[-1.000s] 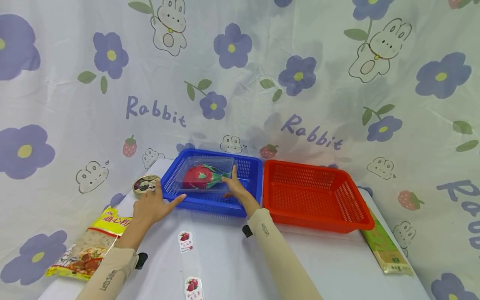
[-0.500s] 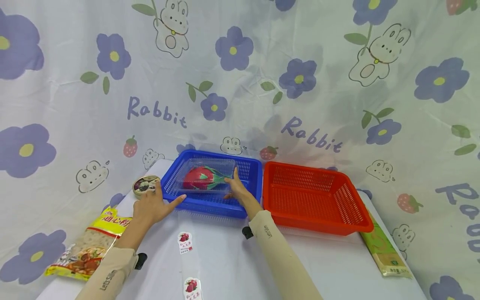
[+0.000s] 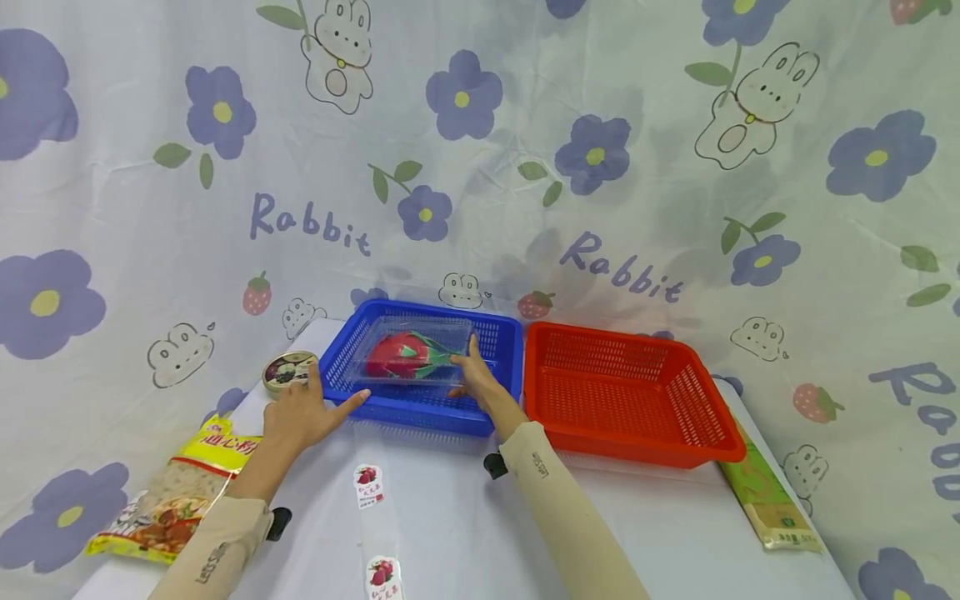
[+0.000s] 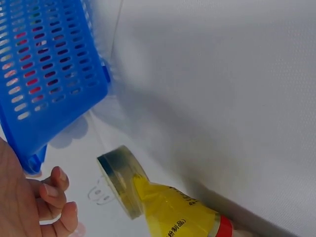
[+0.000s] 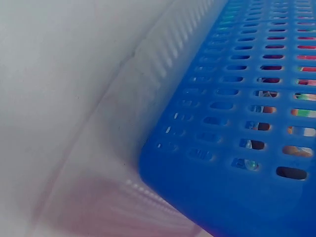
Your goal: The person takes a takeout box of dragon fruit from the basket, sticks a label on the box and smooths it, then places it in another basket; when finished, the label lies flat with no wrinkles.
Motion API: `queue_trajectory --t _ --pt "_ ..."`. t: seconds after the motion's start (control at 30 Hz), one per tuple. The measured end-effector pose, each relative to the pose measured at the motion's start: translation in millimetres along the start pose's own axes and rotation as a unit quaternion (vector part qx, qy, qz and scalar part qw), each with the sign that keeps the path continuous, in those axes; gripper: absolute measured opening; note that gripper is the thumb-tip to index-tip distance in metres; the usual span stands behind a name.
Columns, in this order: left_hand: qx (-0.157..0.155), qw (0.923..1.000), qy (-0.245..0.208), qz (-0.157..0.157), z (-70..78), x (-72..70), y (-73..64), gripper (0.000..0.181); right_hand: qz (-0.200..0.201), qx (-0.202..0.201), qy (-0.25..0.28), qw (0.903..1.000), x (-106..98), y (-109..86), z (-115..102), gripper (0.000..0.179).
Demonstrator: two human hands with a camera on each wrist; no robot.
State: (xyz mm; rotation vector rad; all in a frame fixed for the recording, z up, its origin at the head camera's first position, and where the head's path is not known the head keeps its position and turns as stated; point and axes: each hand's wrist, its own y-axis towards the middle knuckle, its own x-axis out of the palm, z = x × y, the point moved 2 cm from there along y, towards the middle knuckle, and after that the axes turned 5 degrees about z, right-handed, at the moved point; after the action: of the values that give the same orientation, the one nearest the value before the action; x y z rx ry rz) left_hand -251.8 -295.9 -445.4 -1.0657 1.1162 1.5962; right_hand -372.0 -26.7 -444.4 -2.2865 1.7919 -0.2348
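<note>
A red dragon fruit [image 3: 397, 357] with green leafy tips lies in a clear plastic box [image 3: 363, 333], inside the blue basket [image 3: 420, 410]. My right hand [image 3: 483, 383] reaches over the basket's near rim and grips the right end of the box, beside the leafy tips. That hand does not show in the right wrist view, where the perforated blue basket wall [image 5: 237, 192] fills the right side. My left hand [image 3: 300, 417] rests by the basket's near left corner, thumb spread, fingers toward a round tin [image 3: 288, 371]. In the left wrist view its fingers [image 4: 52, 195] bend loosely and hold nothing.
A red basket [image 3: 615, 450] stands right of the blue one. A yellow food bag [image 3: 183, 496] lies at left, a green packet [image 3: 776, 492] at right. Two dragon fruit stickers on a strip, one a nearer label [image 3: 369, 486], lie in front. A patterned curtain [image 3: 495, 192] hangs behind.
Hardly anything differs. The head view shifts slightly; both hands, the clear box and the baskets keep their places.
</note>
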Motion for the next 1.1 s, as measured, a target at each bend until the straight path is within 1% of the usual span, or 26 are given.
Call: queue_trajectory --t 0.13,0.23,0.43,0.77,0.9,1.1 --pt "0.001 1.0 -0.001 0.004 1.3 -0.9 -0.1 0.124 -0.003 0.0 0.024 0.9997 -3 -3.1 -1 0.079" --pt "0.001 1.0 -0.004 0.0 2.5 -0.7 -0.6 0.124 -0.006 0.001 0.033 0.9994 -5 -6.3 -2 0.079" --pt "-0.002 1.0 -0.002 -0.006 2.8 -1.0 -1.2 0.124 -0.007 0.005 0.04 0.9991 -9 -13.3 -4 0.076" --pt "0.001 0.9999 0.005 -0.015 2.2 -2.1 1.8 0.125 0.003 -0.009 0.05 0.9987 -18 -21.9 -9 0.076" --pt "-0.001 0.9998 0.007 -0.016 2.4 -3.1 0.3 0.125 0.003 -0.008 0.055 0.9984 -20 -24.7 -10 0.076" --pt "0.0 0.9999 0.003 -0.01 2.5 -3.5 -0.2 0.123 -0.001 -0.009 0.06 0.9981 -23 -31.8 -13 0.076"
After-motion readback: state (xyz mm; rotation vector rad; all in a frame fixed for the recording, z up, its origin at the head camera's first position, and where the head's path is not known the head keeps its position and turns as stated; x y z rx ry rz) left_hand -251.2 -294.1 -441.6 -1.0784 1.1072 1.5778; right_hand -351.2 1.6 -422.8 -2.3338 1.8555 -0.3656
